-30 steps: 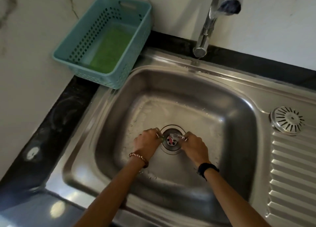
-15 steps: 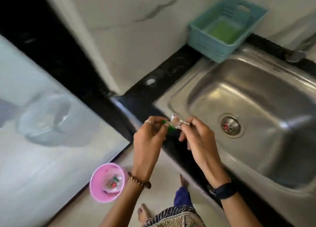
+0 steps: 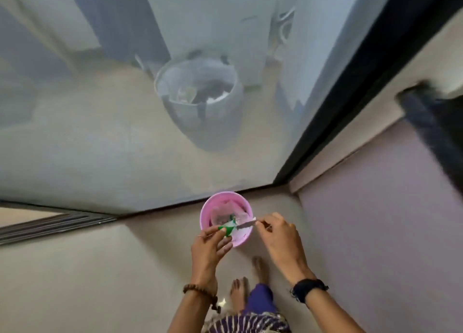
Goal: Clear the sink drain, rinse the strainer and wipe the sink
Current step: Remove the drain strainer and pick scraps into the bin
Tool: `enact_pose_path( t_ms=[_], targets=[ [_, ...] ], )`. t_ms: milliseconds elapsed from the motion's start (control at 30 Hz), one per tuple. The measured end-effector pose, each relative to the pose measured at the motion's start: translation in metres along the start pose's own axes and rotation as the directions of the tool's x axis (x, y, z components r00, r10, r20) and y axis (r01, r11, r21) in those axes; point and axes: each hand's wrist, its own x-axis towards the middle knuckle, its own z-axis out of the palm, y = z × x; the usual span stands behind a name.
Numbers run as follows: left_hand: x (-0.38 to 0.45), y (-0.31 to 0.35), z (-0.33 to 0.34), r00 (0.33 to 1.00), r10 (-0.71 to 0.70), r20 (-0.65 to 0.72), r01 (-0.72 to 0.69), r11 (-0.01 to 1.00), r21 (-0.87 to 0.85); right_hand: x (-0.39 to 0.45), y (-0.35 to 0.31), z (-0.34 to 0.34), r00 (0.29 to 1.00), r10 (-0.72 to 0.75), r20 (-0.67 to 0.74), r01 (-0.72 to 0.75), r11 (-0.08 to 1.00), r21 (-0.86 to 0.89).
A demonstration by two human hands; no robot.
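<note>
I look down at the floor, away from the sink. A small pink bin (image 3: 215,202) stands on the floor by the glass door and holds bits of wrapper. My left hand (image 3: 209,250) pinches a green and white scrap of wrapper (image 3: 228,228) over the bin's rim. My right hand (image 3: 280,240) pinches the other, silvery end of the same scrap (image 3: 246,223). Both hands hover just above the bin. The sink and strainer are out of view.
A frosted glass door (image 3: 125,144) with a dark frame (image 3: 345,87) fills the upper view, with a round bucket (image 3: 200,102) blurred behind it. A pale wall (image 3: 375,220) stands at the right. My bare feet (image 3: 248,282) are below the bin.
I have turned from the sink to the floor. Both hands carried the scrap from the drain, past the counter edge, down to just over the pink bin.
</note>
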Motion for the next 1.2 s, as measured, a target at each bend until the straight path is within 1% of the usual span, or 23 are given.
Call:
enact_pose_path(
  t_ms=[133, 233, 267, 333, 367, 433, 467, 533, 600, 633, 700, 733, 800, 867, 933, 1033, 1133, 1167, 1200],
  targets=[
    [0.118, -0.065, -0.019, 0.992, -0.079, -0.098, 0.079, 0.997, -0.008, 0.073, 0.052, 0.104, 0.997, -0.003, 0.075, 0.004, 1.0, -0.016],
    [0.197, -0.111, -0.026, 0.981, -0.115, -0.156, 0.115, 0.993, -0.009, 0.118, 0.089, 0.175, 0.995, -0.024, 0.102, 0.029, 0.998, -0.051],
    [0.22, -0.125, -0.029, 0.977, -0.129, -0.171, 0.131, 0.991, -0.004, 0.13, 0.101, 0.198, 0.992, -0.039, 0.124, 0.048, 0.996, -0.074],
    [0.257, -0.149, -0.034, 0.974, -0.161, -0.158, 0.162, 0.987, -0.006, 0.151, 0.121, 0.234, 0.984, -0.032, 0.176, 0.054, 0.992, -0.118],
    [0.267, -0.156, -0.036, 0.975, -0.173, -0.141, 0.176, 0.984, 0.013, 0.158, 0.126, 0.246, 0.981, -0.012, 0.196, 0.036, 0.992, -0.121],
    [0.278, -0.165, -0.037, 0.974, -0.188, -0.129, 0.203, 0.972, 0.116, 0.164, 0.133, 0.261, 0.975, 0.035, 0.218, -0.014, 0.995, -0.099],
    [0.279, -0.165, -0.036, 0.972, -0.184, -0.145, 0.206, 0.966, 0.153, 0.164, 0.132, 0.262, 0.974, 0.063, 0.216, -0.049, 0.996, -0.073],
    [0.266, -0.157, -0.029, 0.969, -0.179, -0.168, 0.205, 0.967, 0.149, 0.158, 0.125, 0.254, 0.97, 0.138, 0.199, -0.147, 0.988, 0.035],
    [0.238, -0.135, -0.014, 0.974, -0.192, -0.12, 0.204, 0.974, 0.095, 0.146, 0.107, 0.229, 0.956, 0.209, 0.204, -0.253, 0.941, 0.224],
    [0.219, -0.118, -0.003, 0.977, -0.2, -0.078, 0.204, 0.977, 0.059, 0.138, 0.094, 0.207, 0.947, 0.248, 0.203, -0.306, 0.888, 0.342],
    [0.174, -0.083, 0.021, 0.979, -0.204, -0.003, 0.204, 0.979, -0.026, 0.12, 0.063, 0.158, 0.925, 0.315, 0.21, -0.379, 0.739, 0.557],
    [0.147, -0.063, 0.035, 0.979, -0.198, 0.042, 0.201, 0.978, -0.063, 0.108, 0.046, 0.127, 0.917, 0.327, 0.227, -0.393, 0.652, 0.648],
    [0.088, -0.023, 0.061, 0.973, -0.162, 0.162, 0.182, 0.976, -0.118, 0.081, 0.013, 0.057, 0.925, 0.29, 0.247, -0.367, 0.505, 0.781],
    [0.029, 0.013, 0.085, 0.941, -0.115, 0.317, 0.164, 0.977, -0.133, 0.05, -0.017, -0.011, 0.947, 0.234, 0.221, -0.303, 0.417, 0.857],
    [-0.034, 0.046, 0.112, 0.868, -0.092, 0.487, 0.163, 0.981, -0.105, 0.016, -0.039, -0.081, 0.971, 0.19, 0.145, -0.206, 0.361, 0.909],
    [-0.12, 0.075, 0.147, 0.719, -0.093, 0.688, 0.127, 0.992, 0.001, -0.039, -0.055, -0.17, 0.99, 0.142, 0.009, -0.054, 0.315, 0.948],
    [-0.19, 0.078, 0.186, 0.58, -0.12, 0.806, 0.019, 0.991, 0.134, -0.095, -0.046, -0.24, 0.974, 0.168, -0.151, 0.097, 0.295, 0.951],
    [-0.209, 0.073, 0.202, 0.54, -0.138, 0.83, -0.023, 0.984, 0.179, -0.113, -0.039, -0.258, 0.958, 0.198, -0.206, 0.138, 0.312, 0.94],
    [-0.222, 0.066, 0.216, 0.514, -0.159, 0.843, -0.064, 0.973, 0.222, -0.126, -0.031, -0.271, 0.941, 0.231, -0.247, 0.159, 0.344, 0.925]
  ],
)
